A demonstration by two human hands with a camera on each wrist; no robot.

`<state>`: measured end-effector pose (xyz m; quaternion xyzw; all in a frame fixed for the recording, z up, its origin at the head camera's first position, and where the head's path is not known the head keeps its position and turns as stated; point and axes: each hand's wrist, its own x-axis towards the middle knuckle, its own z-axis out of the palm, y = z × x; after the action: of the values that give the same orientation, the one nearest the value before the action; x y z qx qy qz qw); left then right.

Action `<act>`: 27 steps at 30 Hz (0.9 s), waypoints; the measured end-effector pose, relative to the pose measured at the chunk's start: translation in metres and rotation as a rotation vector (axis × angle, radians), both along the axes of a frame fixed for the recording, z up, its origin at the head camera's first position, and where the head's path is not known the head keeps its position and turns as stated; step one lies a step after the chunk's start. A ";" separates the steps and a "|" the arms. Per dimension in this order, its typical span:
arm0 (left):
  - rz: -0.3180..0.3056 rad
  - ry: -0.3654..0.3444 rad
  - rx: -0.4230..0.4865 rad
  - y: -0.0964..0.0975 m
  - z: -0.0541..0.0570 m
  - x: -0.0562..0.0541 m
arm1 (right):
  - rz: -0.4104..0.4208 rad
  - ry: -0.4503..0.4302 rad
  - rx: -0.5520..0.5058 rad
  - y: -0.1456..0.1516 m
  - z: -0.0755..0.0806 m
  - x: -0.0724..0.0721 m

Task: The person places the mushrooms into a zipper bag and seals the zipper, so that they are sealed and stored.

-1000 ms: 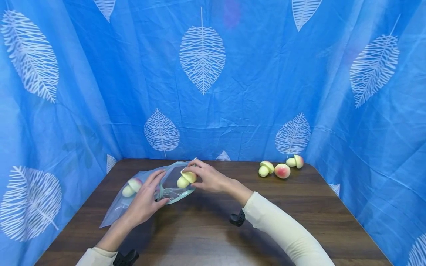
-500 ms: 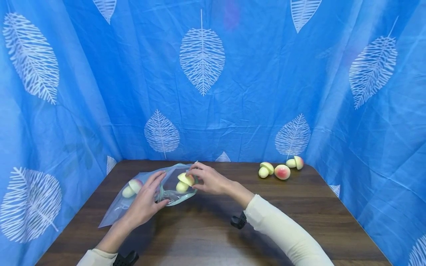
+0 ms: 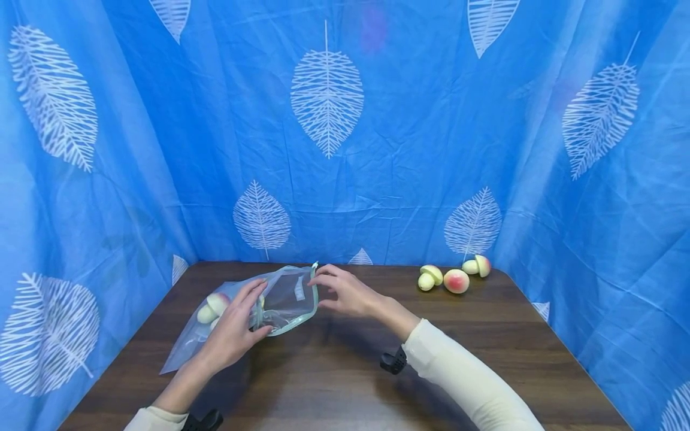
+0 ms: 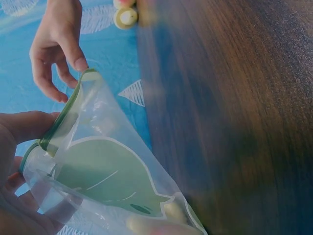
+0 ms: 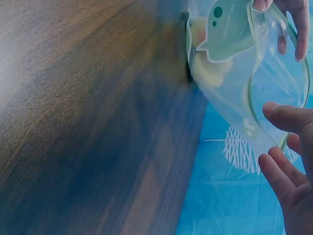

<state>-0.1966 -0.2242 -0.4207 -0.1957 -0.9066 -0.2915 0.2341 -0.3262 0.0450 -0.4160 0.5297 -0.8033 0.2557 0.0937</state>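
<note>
A clear zip bag (image 3: 291,293) with a green rim lies at the left, its mouth spread toward the right. My left hand (image 3: 234,329) grips the bag near its mouth, thumb on the near side and fingers over the top. Inside show a toy mushroom (image 3: 212,307) with a pink-tinged cap and part of a pale shape below it; the rest is hidden by the left hand. My right hand (image 3: 350,291) holds nothing; its loosely bent, spread fingers (image 5: 281,171) are right at the rim. A green printed figure (image 4: 107,171) covers one bag face.
At the back right of the dark wooden table (image 3: 431,359) are more toy mushrooms: one on its side (image 3: 430,277), one showing its pink cap (image 3: 456,281), one by the corner (image 3: 477,266). A blue leaf-patterned curtain (image 3: 399,149) encloses the back and sides.
The toy mushroom pinched by the right hand at the bag's mouth has left its fingers and gone into the bag. The right hand has shifted slightly right; the left hand stays nearly still.
</note>
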 end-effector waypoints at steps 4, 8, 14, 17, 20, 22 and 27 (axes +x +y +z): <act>-0.006 0.020 0.001 -0.002 0.001 0.001 | -0.017 -0.028 -0.019 0.004 0.000 -0.001; -0.010 0.026 -0.002 -0.002 0.002 0.001 | -0.038 -0.073 -0.044 0.008 0.000 0.000; -0.011 0.040 -0.005 -0.002 0.002 0.002 | -0.045 -0.086 -0.061 0.019 0.000 -0.003; -0.010 0.044 -0.008 -0.002 0.003 0.002 | -0.053 -0.086 -0.067 0.026 0.001 -0.004; -0.007 0.040 -0.010 -0.002 0.002 0.001 | -0.070 -0.085 -0.073 0.034 0.002 -0.005; -0.004 0.035 -0.011 -0.002 0.002 0.001 | -0.082 -0.088 -0.082 0.039 0.004 -0.005; 0.001 0.019 -0.014 -0.002 0.002 0.001 | -0.118 -0.101 -0.098 0.050 0.006 -0.008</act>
<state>-0.1957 -0.2262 -0.4182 -0.1999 -0.9063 -0.2832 0.2416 -0.3338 0.0954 -0.4097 0.4625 -0.8234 0.3151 0.0937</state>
